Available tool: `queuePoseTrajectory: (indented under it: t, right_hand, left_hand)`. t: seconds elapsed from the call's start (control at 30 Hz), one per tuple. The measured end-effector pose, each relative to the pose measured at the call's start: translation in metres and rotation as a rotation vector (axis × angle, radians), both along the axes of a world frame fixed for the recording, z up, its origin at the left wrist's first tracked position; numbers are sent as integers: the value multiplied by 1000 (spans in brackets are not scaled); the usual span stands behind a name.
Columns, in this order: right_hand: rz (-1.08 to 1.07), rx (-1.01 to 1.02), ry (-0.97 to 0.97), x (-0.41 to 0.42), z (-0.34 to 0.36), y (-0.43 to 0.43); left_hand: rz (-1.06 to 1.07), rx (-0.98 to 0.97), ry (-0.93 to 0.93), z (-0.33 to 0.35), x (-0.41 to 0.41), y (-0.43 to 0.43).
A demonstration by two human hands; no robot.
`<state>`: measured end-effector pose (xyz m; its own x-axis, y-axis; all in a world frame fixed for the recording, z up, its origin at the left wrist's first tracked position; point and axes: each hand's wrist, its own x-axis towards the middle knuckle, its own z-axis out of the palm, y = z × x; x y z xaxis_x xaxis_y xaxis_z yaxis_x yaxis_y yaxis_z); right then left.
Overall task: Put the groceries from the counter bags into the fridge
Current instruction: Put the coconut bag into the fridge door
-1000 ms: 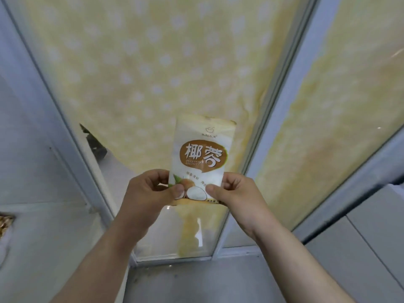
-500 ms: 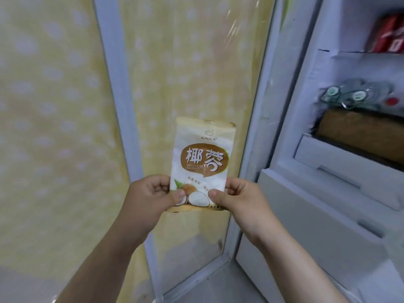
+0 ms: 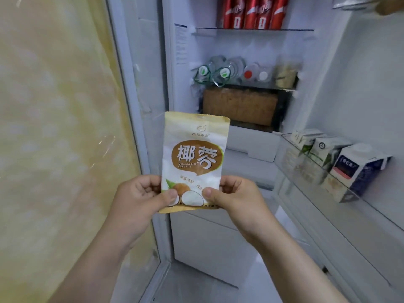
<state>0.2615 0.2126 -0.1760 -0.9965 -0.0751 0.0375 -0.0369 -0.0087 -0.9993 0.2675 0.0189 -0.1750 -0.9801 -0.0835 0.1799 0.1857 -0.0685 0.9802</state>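
Flat white-and-tan plastic packet of desiccated coconut [image 3: 194, 158], with a brown oval label and coconut halves printed at its foot, was held upright in mid-air before the open white fridge [image 3: 247, 51]. It was not yet inside. Its printed face was turned toward the camera.

Left hand [image 3: 140, 200] gripped the packet's lower left corner, with the thumb [image 3: 170, 194] pressed on the front and the fingers curled behind. Right hand [image 3: 236, 202] gripped the lower right corner the same way, its thumb [image 3: 207, 192] on the front beside the printed coconut. Both hands were clamped on the packet. The two thumbs were near each other but apart.

Inside the fridge:
- **Top glass shelf [image 3: 253, 29]:** a row of red drink cans [image 3: 251, 12] stood upright, side by side.
- **Next shelf down:** clear plastic bottles [image 3: 223, 73] lay on their sides with their caps facing outward. Two caps at the left were green-and-white, with a red one and a white one to their right.
- **Right end of that shelf:** a pale yellowish container [image 3: 286, 76], possibly a bag or a jar; too blurred to tell which.
- **Beneath that shelf:** a brown rectangular block [image 3: 239, 106] filled most of the compartment's width.
- **Below the block:** a white drawer front [image 3: 260, 147].

The fridge door stood open at the right. Its clear-fronted door rack [image 3: 317, 164] held cartons in a row: two white-and-green cartons [image 3: 306, 139] nearer the fridge body, then a white-and-dark-blue carton [image 3: 358, 169] nearest the camera.

At the left, just beside the fridge, was a glass panel covered in yellow film with pale dots [image 3: 54, 127], set in a pale frame.
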Motion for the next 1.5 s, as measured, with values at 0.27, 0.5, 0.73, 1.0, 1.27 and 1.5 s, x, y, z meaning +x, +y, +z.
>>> queuePoseTrajectory:
  t: [0.27, 0.5, 0.73, 1.0, 1.27, 1.5]
  right_hand:
    - [-297, -72, -46, -55, 10, 20]
    - [-533, -178, -59, -54, 9, 47]
    - [-760, -44, 37, 9, 39, 71]
    - [-1041, 287, 164, 103, 91, 80]
    - [-1146, 505, 368, 167, 167, 73]
    - [-1223, 573, 502, 193, 243, 67]
  left_hand:
    - [-384, 39, -32, 14, -117, 23]
    - [-698, 95, -66, 11, -170, 73]
    - [-898, 65, 3, 27, -146, 130]
    - [-962, -30, 211, 89, -70, 168]
    - [-1107, 33, 365, 166, -25, 182]
    - [-1174, 59, 503, 249, -14, 199]
